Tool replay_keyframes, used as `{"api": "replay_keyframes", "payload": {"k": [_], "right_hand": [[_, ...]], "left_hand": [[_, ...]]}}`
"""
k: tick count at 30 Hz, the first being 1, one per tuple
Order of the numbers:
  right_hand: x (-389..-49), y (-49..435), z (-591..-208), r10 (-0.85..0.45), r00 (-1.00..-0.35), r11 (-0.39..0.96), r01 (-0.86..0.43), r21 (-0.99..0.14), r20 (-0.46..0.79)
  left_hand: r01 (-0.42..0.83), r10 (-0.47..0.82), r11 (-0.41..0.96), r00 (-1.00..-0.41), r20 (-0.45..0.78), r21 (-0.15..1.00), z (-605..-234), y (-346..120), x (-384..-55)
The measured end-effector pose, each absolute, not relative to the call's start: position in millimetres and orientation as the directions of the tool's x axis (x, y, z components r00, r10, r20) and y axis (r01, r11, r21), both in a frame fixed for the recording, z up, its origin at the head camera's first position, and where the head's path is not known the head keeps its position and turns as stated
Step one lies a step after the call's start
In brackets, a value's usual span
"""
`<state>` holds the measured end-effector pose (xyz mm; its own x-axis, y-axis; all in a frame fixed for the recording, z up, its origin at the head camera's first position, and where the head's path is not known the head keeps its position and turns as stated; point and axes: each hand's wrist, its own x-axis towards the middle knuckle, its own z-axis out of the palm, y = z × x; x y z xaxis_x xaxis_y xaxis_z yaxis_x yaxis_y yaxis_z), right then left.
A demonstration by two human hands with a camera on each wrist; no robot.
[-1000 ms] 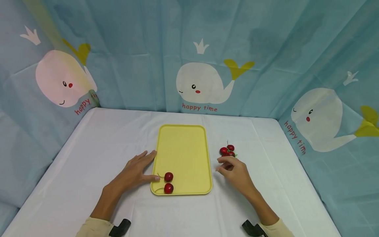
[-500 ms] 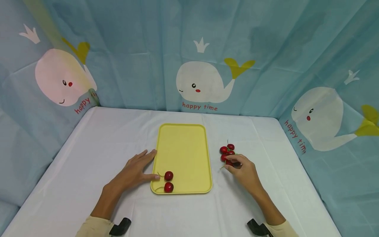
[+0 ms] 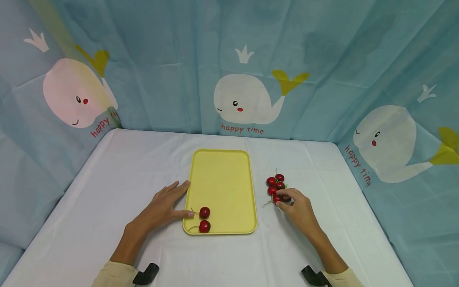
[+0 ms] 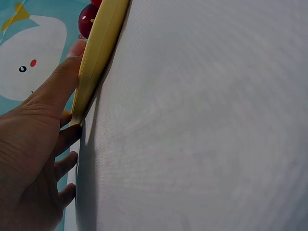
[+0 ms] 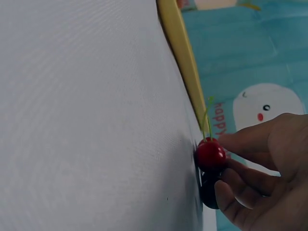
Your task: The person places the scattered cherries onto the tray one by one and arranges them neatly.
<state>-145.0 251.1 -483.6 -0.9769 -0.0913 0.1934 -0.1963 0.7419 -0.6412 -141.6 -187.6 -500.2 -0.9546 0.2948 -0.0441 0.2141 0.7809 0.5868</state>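
the left hand (image 3: 163,206) lies with fingers spread wide at the left edge of the yellow tray (image 3: 226,179), thumb over the rim near two cherries (image 3: 204,227) at the tray's near left. right of the tray, the right hand (image 3: 299,209) curls thumb and fingertips narrowly round a red cherry (image 3: 277,198) at the near end of a cherry cluster (image 3: 272,191).

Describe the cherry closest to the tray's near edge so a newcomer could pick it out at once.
On the white-covered table, find the yellow tray. Near its close left corner lie a nearer cherry and a farther cherry, both stems pointing left. The nearer sits beside the near rim; the farther lies level with the thumb of the left hand.
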Motion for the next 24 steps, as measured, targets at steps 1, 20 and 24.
{"api": "replay_keyframes", "payload": {"k": [1, 20, 24], "right_hand": [[-144.9, 250.7, -483.5, -0.093, -0.977, 0.747, -0.195, -0.635, 0.19], [-140.4, 248.8, -483.8, -0.132, -0.981, 0.778, -0.19, -0.599, 0.139], [-139.7, 248.5, -485.8, -0.129, -0.984, 0.779, -0.177, -0.601, 0.123]], "left_hand": [[0.213, 0.294, 0.781, -0.955, -0.045, 0.586, -500.3, -187.7, -141.6], [0.209, 0.295, 0.779, -0.954, -0.051, 0.592, -500.1, -187.8, -141.7], [0.203, 0.291, 0.784, -0.955, -0.059, 0.586, -500.1, -187.6, -142.2]]}}
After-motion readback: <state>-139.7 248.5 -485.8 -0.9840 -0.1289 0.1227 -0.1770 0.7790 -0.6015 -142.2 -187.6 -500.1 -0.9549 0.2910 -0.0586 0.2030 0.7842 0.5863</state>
